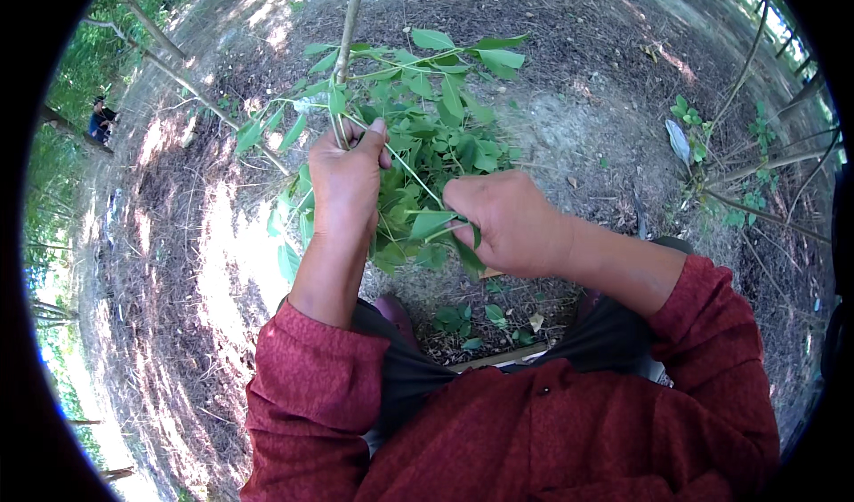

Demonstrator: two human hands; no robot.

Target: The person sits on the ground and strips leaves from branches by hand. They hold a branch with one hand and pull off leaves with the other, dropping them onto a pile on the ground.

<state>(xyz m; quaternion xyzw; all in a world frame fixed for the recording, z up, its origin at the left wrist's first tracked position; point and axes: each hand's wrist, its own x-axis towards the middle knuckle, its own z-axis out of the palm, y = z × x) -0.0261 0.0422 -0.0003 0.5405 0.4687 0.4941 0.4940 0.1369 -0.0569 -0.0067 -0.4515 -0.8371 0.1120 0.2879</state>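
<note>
Thin leafy green stems (414,171) stretch between my two hands above a bushy clump of leaves (436,141). My left hand (345,177) is closed, thumb and fingers pinching stems beside a slender upright trunk (352,21). Lower and to the right, my right hand (511,222) is curled into a fist around the other end of a pale green stem, with leaves poking out below the fingers. Broad leaves (503,60) spread out behind and above my left hand.
A thin bare branch (191,88) slants in from the upper left. Loose leaves (454,319) lie between my feet. Several bare branches (769,165) and a pale leaf-shaped thing (678,141) are at the right. Far left, a person (100,119) is among the trees.
</note>
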